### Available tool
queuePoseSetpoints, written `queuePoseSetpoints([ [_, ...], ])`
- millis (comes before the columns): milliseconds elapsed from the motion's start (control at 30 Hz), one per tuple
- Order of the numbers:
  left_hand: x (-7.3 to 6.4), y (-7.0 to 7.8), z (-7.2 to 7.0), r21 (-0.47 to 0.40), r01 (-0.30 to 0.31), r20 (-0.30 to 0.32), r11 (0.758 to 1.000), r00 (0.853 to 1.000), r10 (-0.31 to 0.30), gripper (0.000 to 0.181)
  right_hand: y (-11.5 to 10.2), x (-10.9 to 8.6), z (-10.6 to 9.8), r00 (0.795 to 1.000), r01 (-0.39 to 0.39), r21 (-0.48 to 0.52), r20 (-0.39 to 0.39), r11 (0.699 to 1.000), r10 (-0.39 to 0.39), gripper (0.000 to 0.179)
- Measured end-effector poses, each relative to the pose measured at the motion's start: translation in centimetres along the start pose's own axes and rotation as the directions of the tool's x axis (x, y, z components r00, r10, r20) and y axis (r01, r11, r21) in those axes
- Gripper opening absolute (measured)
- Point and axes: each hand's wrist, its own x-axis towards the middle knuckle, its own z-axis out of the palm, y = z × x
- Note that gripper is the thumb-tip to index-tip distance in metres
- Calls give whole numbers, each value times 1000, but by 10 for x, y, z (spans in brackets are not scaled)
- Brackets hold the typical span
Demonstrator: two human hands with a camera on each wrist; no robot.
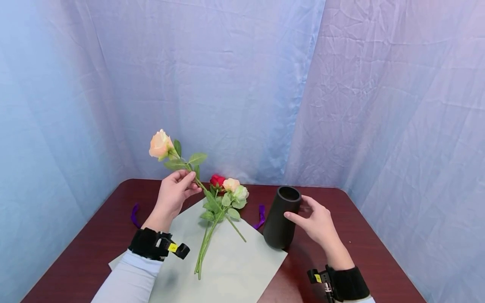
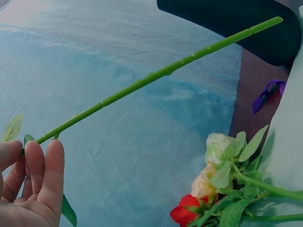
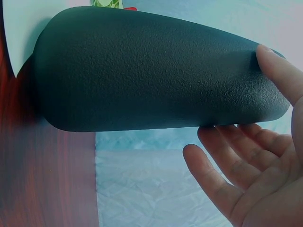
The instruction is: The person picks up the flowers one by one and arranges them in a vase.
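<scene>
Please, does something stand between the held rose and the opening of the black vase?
No, nothing visible does: the stem end of the held rose is free, the black vase is uncovered, and the other flowers lie lower.

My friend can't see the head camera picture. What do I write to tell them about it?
A person's left hand pinches a peach rose while their right hand holds a black vase on a dark red table. Between them, a red flower, a peach one and a whitish one lie on a pale sheet, with purple ribbon nearby.
</scene>
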Motion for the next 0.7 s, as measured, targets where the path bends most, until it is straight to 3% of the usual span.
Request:
queuePoseSetpoints([
  [467, 4, 11, 14, -46, -66, -45, 997, 997, 64, 27, 1, 1, 1, 1000, 12, -4, -10, 1000, -12, 73],
  [700, 4, 16, 18, -89, -70, -54, 994, 996, 65, 27, 2, 1, 1, 1000, 8, -6, -7, 1000, -8, 74],
])
